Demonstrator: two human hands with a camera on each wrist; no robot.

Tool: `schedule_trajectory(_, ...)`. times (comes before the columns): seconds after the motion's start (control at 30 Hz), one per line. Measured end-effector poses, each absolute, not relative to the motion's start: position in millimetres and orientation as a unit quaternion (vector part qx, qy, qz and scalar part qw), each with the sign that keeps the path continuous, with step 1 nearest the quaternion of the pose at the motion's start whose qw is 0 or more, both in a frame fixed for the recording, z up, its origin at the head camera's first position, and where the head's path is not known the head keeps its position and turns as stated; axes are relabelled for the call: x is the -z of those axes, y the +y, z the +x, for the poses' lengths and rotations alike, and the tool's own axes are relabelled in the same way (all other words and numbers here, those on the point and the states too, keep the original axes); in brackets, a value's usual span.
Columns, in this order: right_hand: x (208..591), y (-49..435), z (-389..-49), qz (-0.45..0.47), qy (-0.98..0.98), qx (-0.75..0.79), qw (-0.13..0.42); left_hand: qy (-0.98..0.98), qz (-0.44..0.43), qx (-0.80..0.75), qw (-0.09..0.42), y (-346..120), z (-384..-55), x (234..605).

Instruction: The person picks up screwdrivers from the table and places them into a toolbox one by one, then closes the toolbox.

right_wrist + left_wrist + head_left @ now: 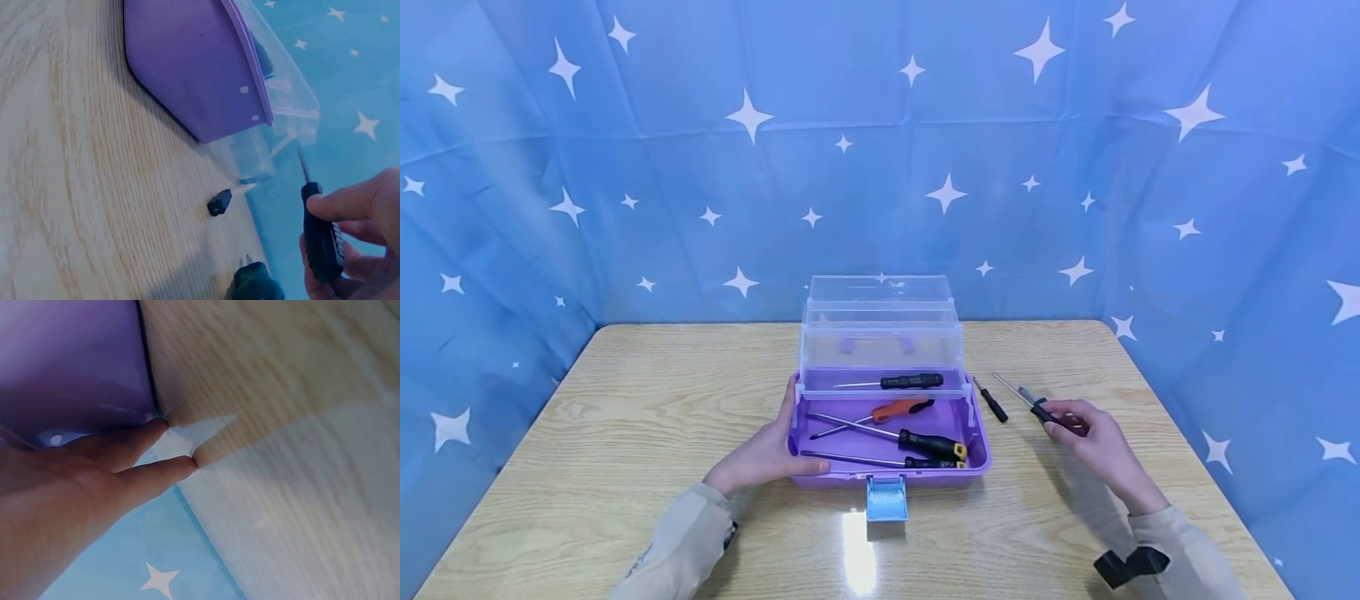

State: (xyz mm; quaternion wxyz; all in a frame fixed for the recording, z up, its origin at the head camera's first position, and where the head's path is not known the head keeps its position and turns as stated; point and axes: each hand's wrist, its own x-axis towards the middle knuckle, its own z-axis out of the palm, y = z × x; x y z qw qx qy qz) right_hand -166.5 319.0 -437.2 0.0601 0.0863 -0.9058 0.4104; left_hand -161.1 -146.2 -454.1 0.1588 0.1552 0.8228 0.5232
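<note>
A purple toolbox (981, 467) stands with its clear lid (880, 333) raised. Inside lie an orange-handled screwdriver (901, 409) and several black-handled ones, two with yellow ends. My left hand (767, 454) rests against the box's left side, its thumb on the front rim; two straight fingers show low beside the wall in the left wrist view. Right of the box, my right hand (1093, 442) holds a screwdriver (322, 240) by its black handle, shaft up and to the left. Below it on the table is a dark green-handled tool (255, 284), partly hidden.
A small black screwdriver (992, 406) lies on the wooden table (685, 375) just right of the box. The blue latch (887, 498) hangs open at the box's front. A blue curtain with white stars (880, 167) encloses the table's back and sides.
</note>
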Motion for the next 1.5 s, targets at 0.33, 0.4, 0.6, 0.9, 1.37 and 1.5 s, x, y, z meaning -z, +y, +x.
schedule_trajectory(0.33, 430, 314, -164, 0.103, -0.907, -0.402, 0.075, 0.829, 0.148, -0.515, 0.161, -145, -160, 452)
schedule_trajectory(0.4, 429, 313, -165, 0.105, -0.906, -0.404, 0.075, 0.830, 0.147, -0.513, 0.162, -145, -160, 452)
schedule_trajectory(0.6, 427, 309, -170, 0.105, -0.908, -0.399, 0.072, 0.826, 0.152, -0.518, 0.163, -146, -160, 453)
schedule_trajectory(0.9, 418, 302, -175, 0.110, -0.905, -0.405, 0.068, 0.828, 0.150, -0.515, 0.164, -146, -160, 453)
schedule_trajectory(1.37, 419, 288, -185, 0.133, -0.901, -0.406, 0.080, 0.827, 0.150, -0.518, 0.159, -145, -161, 454)
schedule_trajectory(1.5, 415, 281, -185, 0.143, -0.898, -0.408, 0.080, 0.826, 0.151, -0.519, 0.157, -145, -161, 455)
